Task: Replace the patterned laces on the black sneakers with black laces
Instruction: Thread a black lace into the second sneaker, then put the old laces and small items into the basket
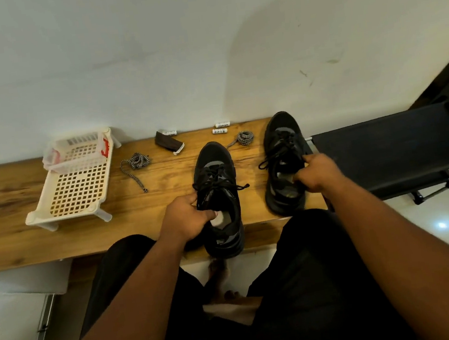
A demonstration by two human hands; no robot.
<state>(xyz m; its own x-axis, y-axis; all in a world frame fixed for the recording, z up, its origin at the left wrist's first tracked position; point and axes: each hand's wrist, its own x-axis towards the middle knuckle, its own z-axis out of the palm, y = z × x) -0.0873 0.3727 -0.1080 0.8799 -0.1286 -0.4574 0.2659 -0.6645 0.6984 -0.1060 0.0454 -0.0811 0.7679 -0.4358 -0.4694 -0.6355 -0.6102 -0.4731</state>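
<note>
We gripped each black-laced sneaker by its collar: left hand on the nearer left sneaker, right hand on the farther right sneaker, toes pointing away.

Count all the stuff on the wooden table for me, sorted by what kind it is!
Black sneakers: 2
Patterned laces, coiled: 2
White batteries: 3
White plastic basket rack: 1
Dark folded packet: 1
Total: 9

Home: wooden bench, shoe rack.
</note>
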